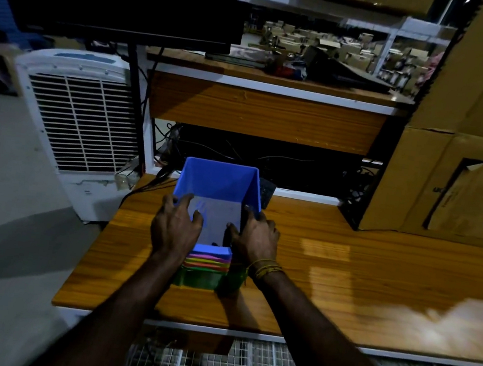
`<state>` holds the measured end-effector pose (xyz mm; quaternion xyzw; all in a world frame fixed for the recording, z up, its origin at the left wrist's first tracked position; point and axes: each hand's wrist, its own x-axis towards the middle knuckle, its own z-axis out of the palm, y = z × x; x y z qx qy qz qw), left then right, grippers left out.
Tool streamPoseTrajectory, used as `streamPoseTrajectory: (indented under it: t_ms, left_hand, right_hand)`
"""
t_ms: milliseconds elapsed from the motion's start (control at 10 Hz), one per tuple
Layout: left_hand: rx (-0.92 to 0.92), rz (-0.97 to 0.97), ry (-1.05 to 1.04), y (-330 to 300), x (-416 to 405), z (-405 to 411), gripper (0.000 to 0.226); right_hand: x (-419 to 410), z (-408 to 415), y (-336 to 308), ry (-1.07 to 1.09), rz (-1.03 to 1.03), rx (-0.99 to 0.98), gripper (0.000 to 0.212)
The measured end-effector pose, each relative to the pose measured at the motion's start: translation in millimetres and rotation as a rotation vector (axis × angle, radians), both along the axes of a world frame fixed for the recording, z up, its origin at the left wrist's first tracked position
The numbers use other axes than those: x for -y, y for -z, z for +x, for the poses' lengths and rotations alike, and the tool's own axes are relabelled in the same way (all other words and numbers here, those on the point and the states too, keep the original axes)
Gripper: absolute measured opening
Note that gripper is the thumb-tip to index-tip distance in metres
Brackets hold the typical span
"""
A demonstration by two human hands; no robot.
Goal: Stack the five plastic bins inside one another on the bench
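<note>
Both hands grip the side walls of a blue rectangular plastic bin (218, 186): the left hand (174, 226) curled over its left rim, the right hand (255, 235), yellow thread bands (264, 267) at the wrist, clamped on its right rim, fingers reaching inside. It sits topmost in a nest of coloured plastic bins (207, 266), with purple, pink, orange and yellow rims showing above a green bottom bin (199, 280), near the front edge of the wooden bench (345, 273). Seating it well likely calls for even downward pressure on both sides, keeping the bin level so no corner binds.
</note>
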<state>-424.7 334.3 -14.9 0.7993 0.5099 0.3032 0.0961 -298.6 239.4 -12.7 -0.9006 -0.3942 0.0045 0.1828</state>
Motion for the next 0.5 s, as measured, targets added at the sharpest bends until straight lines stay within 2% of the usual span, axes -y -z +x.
streamPoseTrajectory:
  t_ms: [200, 300, 500]
  left_hand:
    - [-0.034, -0.059, 0.001, -1.7, -2.0, 1.4, 0.053]
    - [0.022, -0.084, 0.022, -2.6, -3.1, 1.6, 0.05]
    - [0.133, 0.097, 0.062, -3.0, -0.3, 13.6, 0.037]
  right_hand:
    - [2.8, 4.2, 1.2, -0.033, 0.016, -0.048, 0.07]
    - [12.5, 9.9, -1.9, -0.039, 0.092, -0.122, 0.066]
    - [36.1, 24.8, -5.3, -0.039, 0.224, -0.096, 0.062]
